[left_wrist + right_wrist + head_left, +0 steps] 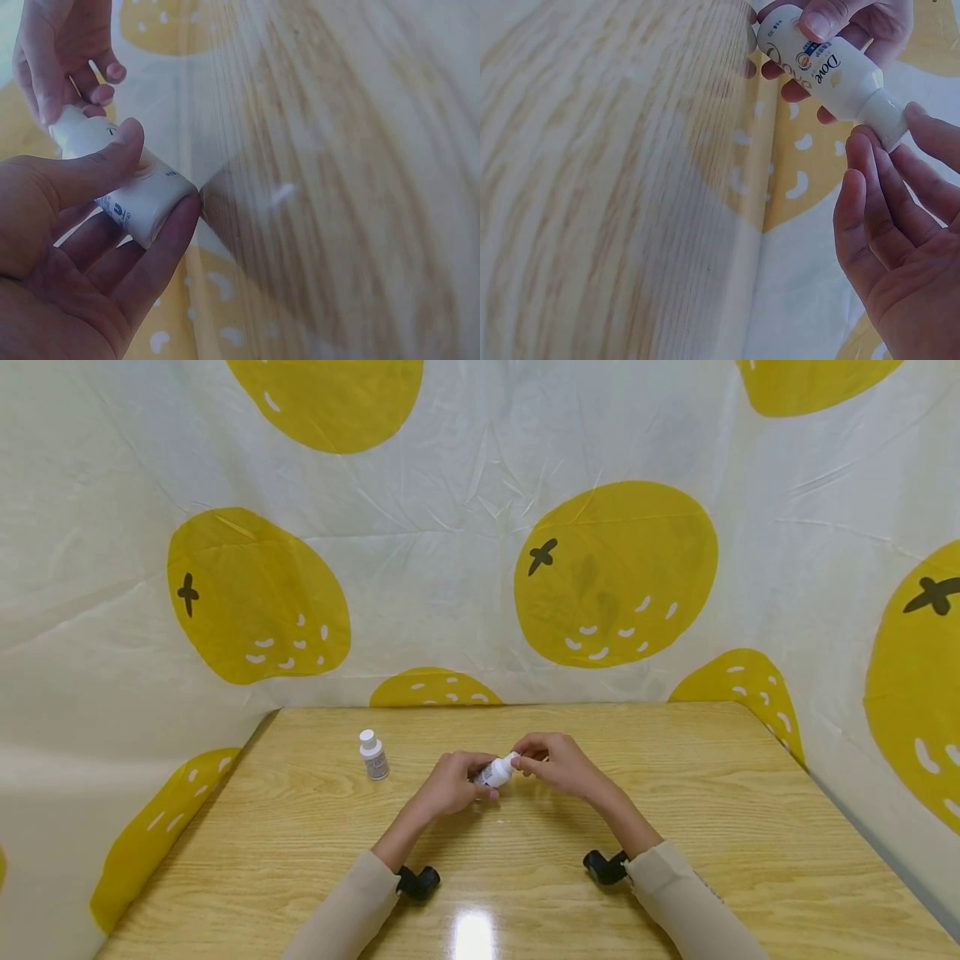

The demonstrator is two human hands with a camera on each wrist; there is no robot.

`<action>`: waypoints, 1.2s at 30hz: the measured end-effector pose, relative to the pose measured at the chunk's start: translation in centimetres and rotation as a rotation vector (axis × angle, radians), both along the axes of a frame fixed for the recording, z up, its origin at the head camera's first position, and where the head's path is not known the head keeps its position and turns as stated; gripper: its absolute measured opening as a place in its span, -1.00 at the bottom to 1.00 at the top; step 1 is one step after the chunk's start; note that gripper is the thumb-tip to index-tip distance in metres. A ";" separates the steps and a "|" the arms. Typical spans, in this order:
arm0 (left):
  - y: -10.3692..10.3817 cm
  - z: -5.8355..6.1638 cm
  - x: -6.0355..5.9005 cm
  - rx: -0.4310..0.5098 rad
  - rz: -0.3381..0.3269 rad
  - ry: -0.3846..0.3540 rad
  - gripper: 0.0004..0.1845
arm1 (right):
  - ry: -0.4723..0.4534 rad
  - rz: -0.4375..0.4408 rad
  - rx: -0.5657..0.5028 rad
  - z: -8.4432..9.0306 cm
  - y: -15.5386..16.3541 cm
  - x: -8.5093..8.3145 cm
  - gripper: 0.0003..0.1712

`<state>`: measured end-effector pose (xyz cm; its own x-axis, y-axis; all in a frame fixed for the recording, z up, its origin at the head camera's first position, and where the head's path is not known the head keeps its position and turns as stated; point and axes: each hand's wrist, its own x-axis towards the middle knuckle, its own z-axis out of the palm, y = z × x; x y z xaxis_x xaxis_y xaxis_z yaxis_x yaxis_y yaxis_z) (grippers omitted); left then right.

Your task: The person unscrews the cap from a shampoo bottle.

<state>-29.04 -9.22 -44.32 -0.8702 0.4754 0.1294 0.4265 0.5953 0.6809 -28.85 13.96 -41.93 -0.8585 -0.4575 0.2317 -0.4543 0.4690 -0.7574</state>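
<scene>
A person holds a small white bottle [497,771] with both hands above the middle of the wooden desk [712,810]; the left hand [452,782] wraps the bottle's body, thumb pressed along its top side and the other fingers [161,251] curled beneath it, so the bottle lies tilted, its base toward the left and its cap [889,116] toward the right; the right hand [558,764] meets it at the cap end, where thumb and fingertips [862,146] pinch the white cap, the remaining fingers only loosely bent; the label on the bottle [817,64] shows blue lettering and a small round mark; a second small bottle [372,754] with a white cap stands upright on the desk to the left of the hands, a little farther back and well apart from them; beige sleeves [352,910] cover both forearms; behind the desk hangs a white cloth [450,568] printed with large yellow fruit shapes.
</scene>
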 end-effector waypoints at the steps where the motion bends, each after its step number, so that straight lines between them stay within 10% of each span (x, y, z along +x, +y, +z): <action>1: 0.0 0.0 0.0 0.002 0.001 -0.002 -0.58 | 0.003 0.003 -0.001 0.0 0.0 0.0 -0.78; 36: 0.1 0.2 0.1 -0.007 -0.007 0.014 -0.58 | -0.010 -0.039 0.007 0.1 -0.1 0.2 -0.79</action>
<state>-28.98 -9.13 -44.12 -0.8651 0.4823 0.1378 0.4398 0.5973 0.6707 -28.70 13.86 -41.80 -0.8782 -0.4251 0.2195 -0.4276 0.4919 -0.7584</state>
